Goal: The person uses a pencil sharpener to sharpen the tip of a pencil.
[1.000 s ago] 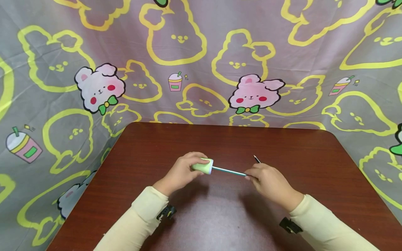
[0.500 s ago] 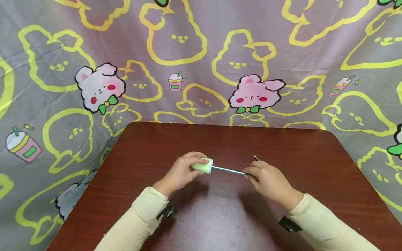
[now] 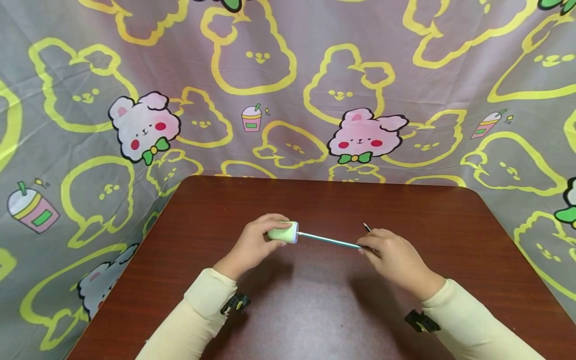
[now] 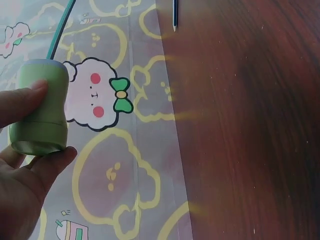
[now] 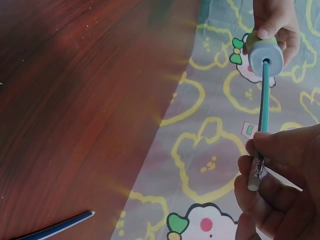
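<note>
The left fingers (image 4: 55, 162) grip a green sharpener (image 3: 283, 232), tilted on its side above the surface (image 3: 315, 300). The right fingers (image 5: 245, 190) pinch a teal pencil (image 5: 265, 100) near its eraser, the other end at the sharpener's hole. Beyond them lies a blue pencil (image 5: 57, 227); behind hangs printed cloth (image 3: 288, 142).

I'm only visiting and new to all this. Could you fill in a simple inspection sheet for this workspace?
Surface: brown wood-grain table with a few pale specks.
Job's things: green sharpener, by its look; teal pencil, tip at the sharpener's hole, inside or just outside unclear.
Clutter: a second, dark blue pencil on the table.
Hands: left hand grips the sharpener; right hand pinches the teal pencil near its eraser end.
Cables: nothing seen.
Surroundings: greyish cloth with yellow rabbit outlines, behind and beside the table.
</note>
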The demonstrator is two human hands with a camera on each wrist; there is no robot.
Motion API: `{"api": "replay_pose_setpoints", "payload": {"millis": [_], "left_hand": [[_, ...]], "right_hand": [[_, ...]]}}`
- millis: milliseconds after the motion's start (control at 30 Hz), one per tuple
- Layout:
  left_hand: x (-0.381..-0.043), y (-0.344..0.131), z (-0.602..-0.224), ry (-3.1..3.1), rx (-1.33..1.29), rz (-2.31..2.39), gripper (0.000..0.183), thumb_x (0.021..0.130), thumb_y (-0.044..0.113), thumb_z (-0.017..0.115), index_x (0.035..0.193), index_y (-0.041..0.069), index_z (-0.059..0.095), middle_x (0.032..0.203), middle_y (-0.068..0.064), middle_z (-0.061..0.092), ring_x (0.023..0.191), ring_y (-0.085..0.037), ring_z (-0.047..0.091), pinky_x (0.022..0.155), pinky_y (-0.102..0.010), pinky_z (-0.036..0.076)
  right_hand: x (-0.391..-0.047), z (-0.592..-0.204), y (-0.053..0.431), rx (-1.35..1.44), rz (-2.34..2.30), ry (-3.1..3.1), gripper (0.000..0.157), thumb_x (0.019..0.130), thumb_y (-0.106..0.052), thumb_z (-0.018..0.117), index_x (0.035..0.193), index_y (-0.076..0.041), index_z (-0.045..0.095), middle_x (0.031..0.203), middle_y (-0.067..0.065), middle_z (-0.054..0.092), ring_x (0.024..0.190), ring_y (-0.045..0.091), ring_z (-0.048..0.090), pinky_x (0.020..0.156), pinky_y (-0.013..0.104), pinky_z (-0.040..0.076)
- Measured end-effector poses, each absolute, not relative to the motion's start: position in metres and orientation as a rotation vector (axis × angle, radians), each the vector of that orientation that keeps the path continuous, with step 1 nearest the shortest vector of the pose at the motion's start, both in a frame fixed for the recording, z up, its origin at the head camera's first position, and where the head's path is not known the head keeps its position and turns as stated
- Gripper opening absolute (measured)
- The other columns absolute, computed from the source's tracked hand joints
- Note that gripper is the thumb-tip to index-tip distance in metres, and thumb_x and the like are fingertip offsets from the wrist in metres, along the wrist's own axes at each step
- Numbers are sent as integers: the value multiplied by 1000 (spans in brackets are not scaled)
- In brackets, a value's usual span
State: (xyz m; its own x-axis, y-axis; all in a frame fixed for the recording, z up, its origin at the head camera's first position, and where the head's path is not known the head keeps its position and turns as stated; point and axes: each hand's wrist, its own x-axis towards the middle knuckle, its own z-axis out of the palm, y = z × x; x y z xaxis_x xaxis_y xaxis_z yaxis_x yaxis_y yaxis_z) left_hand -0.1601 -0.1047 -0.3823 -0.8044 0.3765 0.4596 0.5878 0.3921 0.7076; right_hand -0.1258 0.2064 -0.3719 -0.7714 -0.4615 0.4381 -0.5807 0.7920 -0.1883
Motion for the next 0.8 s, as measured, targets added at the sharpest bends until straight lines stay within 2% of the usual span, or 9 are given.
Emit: {"api": "replay_pose_setpoints", "payload": {"millis": [567,800], "left_hand": [[-161,-111,-384,-2392,-756,-1403,47,67,-9,78,111,4,70,112,-10,63,100,-25,59,76,-31,51],[-163,-112,-388,-2336,-766,-1363,48,65,-9,75,111,5,69,108,-9,62,96,-22,58,76,-28,49]], "right_hand": [[-124,-375,211,689,550,-2662,13,79,-7,76,90,-12,74,83,-6,65,73,11,58,65,35,49],[-126,-382,212,587,654,-2725,14,79,-6,75,92,-10,75,84,-2,69,78,18,63,69,40,50]]}}
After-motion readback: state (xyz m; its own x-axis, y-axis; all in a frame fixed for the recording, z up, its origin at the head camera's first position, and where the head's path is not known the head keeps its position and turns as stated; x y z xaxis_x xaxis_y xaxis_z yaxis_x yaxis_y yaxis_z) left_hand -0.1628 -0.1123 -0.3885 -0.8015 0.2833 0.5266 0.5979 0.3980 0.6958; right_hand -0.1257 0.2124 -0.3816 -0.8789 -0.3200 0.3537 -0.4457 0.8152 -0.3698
